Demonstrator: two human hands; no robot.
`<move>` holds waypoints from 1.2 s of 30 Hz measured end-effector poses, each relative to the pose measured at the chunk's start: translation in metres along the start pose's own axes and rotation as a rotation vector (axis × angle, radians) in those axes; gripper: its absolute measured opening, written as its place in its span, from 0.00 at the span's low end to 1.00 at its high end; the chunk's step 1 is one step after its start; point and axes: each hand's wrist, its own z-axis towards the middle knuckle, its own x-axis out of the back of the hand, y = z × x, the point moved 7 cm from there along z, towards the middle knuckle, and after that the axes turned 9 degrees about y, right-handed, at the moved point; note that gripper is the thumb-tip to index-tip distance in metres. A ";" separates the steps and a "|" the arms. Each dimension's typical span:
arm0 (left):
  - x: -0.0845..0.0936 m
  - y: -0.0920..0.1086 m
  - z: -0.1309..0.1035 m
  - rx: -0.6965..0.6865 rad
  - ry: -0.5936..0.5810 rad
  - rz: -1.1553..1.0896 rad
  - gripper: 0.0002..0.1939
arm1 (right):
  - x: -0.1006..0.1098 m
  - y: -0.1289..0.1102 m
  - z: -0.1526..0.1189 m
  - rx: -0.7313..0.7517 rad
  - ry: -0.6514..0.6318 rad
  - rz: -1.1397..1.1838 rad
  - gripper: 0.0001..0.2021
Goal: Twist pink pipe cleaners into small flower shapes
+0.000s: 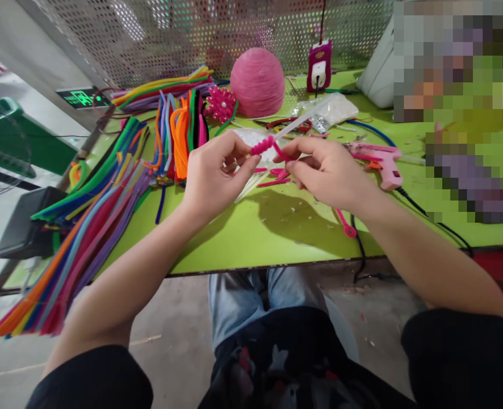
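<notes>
My left hand (217,173) and my right hand (326,170) meet above the green table (277,227). Between their fingertips is a pink pipe cleaner (263,145), coiled around a thin white stick (296,122) that slants up to the right. The left fingers pinch the coil's lower end. My right thumb and forefinger hold the loose pink tail beside the coil. Under the hands lie several short pink pipe cleaner pieces (275,180) and a few more white sticks (247,190).
Long bundles of coloured pipe cleaners (89,221) hang over the table's left edge. At the back stand a pink ball (258,79), a pink flower (221,104) and a pink charger (319,65). A pink glue gun (383,162) with a black cable lies at right.
</notes>
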 end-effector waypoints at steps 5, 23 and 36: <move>-0.001 0.002 -0.002 -0.013 -0.024 0.058 0.10 | -0.011 0.010 0.006 -0.131 -0.034 0.214 0.10; 0.007 0.019 -0.009 -0.190 -0.044 0.299 0.12 | -0.019 -0.008 -0.012 -0.255 -0.007 0.402 0.10; -0.012 -0.003 -0.013 0.035 -0.171 -0.076 0.10 | -0.020 -0.001 -0.003 -0.115 0.025 0.542 0.06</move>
